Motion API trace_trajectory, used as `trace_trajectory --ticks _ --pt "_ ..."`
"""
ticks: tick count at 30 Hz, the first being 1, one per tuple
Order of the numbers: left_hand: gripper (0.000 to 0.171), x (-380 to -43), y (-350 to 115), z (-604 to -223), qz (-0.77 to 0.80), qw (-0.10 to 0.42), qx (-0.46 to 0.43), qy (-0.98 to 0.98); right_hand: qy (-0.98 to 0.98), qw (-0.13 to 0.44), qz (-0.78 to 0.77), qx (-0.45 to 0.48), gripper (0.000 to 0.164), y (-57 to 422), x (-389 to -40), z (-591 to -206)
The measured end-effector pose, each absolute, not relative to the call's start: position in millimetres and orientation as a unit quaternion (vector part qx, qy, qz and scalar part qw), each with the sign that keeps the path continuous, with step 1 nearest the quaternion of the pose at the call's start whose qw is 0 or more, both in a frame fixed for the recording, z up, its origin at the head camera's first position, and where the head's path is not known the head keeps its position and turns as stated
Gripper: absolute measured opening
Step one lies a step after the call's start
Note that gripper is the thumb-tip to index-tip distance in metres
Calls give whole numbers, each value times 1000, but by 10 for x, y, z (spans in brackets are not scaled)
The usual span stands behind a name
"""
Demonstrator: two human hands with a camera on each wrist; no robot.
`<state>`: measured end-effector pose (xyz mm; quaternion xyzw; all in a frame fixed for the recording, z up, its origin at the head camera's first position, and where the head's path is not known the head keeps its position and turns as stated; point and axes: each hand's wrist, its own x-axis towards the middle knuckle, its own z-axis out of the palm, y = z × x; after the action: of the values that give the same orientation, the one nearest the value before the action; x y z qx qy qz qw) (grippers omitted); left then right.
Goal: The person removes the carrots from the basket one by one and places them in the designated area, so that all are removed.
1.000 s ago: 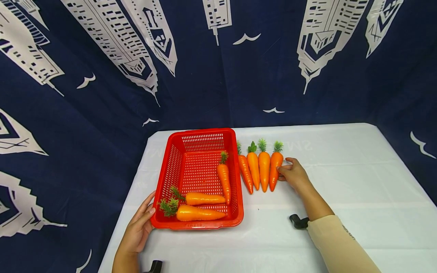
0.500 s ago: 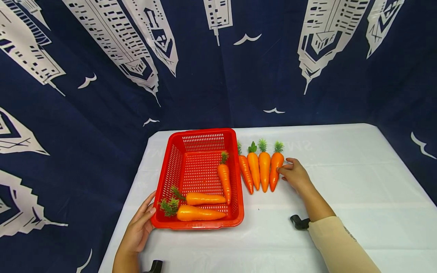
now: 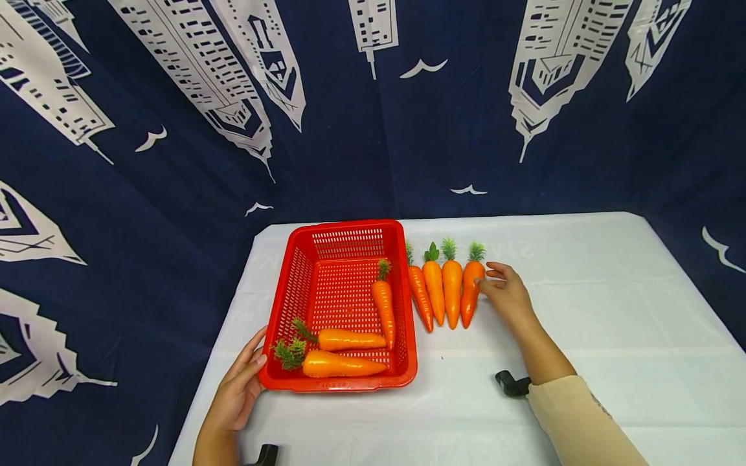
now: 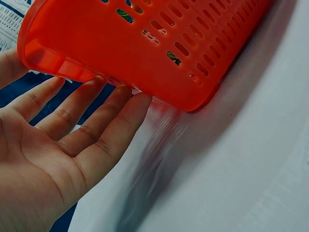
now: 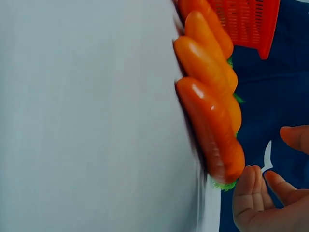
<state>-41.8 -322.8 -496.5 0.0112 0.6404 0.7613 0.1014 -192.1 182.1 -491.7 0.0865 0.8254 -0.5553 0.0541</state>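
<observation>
A red plastic basket (image 3: 344,384) stands on the white table, tilted slightly in view, with three orange carrots (image 3: 344,364) with green tops inside. My left hand (image 3: 233,391) is at its near left corner; in the left wrist view its fairly straight fingers (image 4: 123,128) touch beneath the rim. Right of the basket several more carrots (image 3: 451,291) lie side by side, tops away from me. Beside the rightmost carrot (image 3: 471,294) is my right hand (image 3: 507,294), thumb and fingers spread apart. The right wrist view shows nothing between them.
The white-covered table (image 3: 606,310) extends right of my right hand and in front of the basket. Behind it hangs a dark blue cloth (image 3: 350,162) with white building prints. Black wrist devices (image 3: 513,384) sit by both wrists.
My right hand has shifted slightly away from me along the rightmost carrot, towards its top. The left hand, basket and carrots look the same, apart from a slight view shift.
</observation>
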Motion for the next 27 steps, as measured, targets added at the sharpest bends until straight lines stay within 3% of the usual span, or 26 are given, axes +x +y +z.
trace_trajectory --ticks 15,27 --pt "56 -422 -3230 -4975 763 100 16 639 812 14 -583 39 57 1643 -1737 -4730" --pt "56 -412 -3224 -4973 763 100 9 638 798 24 -601 -23 51 1460 -1599 -4679"
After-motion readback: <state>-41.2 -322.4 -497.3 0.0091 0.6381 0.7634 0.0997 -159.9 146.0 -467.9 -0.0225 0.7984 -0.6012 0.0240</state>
